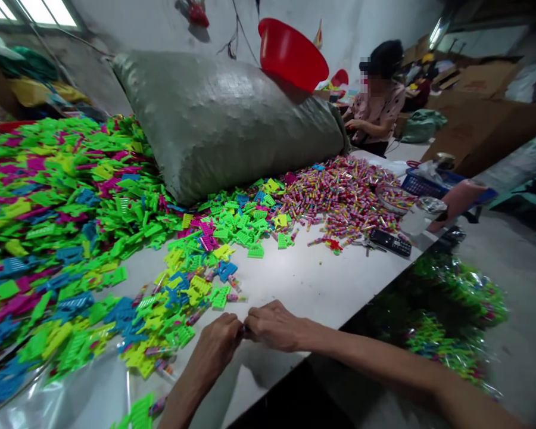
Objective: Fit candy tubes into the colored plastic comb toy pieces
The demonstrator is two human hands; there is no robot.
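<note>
My left hand (217, 345) and my right hand (274, 325) meet fingertip to fingertip low over the white table (308, 280), pinching something small between them that I cannot make out. Just left of my hands lies a scatter of small plastic comb-like pieces (178, 298) in green, yellow, blue and pink. A much larger heap of the same pieces (49, 208) covers the table's left side. Further right sits a pile of small multicoloured tubes (339, 193).
A big grey woven sack (223, 119) lies across the table's back with a red basin (290, 53) on it. A black phone (390, 242), a blue basket (422, 185) and a clear bag of packed pieces (446, 316) are at right. Another person (377, 98) sits beyond.
</note>
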